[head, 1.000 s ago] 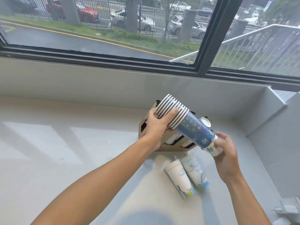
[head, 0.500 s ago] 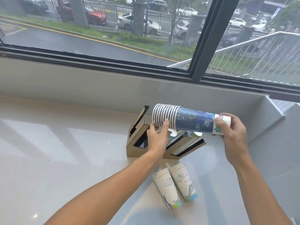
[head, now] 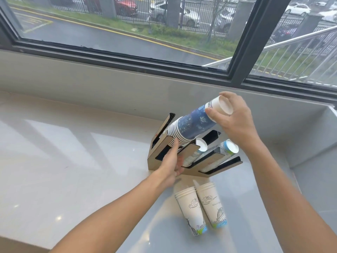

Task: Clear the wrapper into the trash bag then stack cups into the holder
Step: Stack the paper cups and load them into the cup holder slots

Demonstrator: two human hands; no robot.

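1. 1 nested stack of blue-patterned paper cups [head: 193, 125] is held tilted, rim end low on the left and base end high on the right. The rims are too closely packed to count exactly.
2. The right hand [head: 235, 117] grasps the raised base end of the stack, with the thumb on the near side and the fingers curled over the top.
3. The left hand [head: 172, 161] is at the rim end, thumb touching the lowest rims. The fingers lie against the front of the holder. Whether this hand grips the stack cannot be told.
4. The rim end of the stack sits at the leftmost slot of 1 brown wooden cup holder with slanted black-edged dividers [head: 215, 169], which stands on the white glossy table [head: 73, 170].
5. 2 white paper cup stacks already rest in the holder slots: 1 in the middle [head: 197, 148] and 1 to its right with a blue-green band [head: 226, 147], both with base ends pointing up and right.
6. 2 further short stacks of white printed paper cups lie on their sides on the table near the holder, side by side: the left stack [head: 191, 210] and the right stack [head: 212, 205].
7. 1 dark-framed window [head: 255, 39] runs behind the table.
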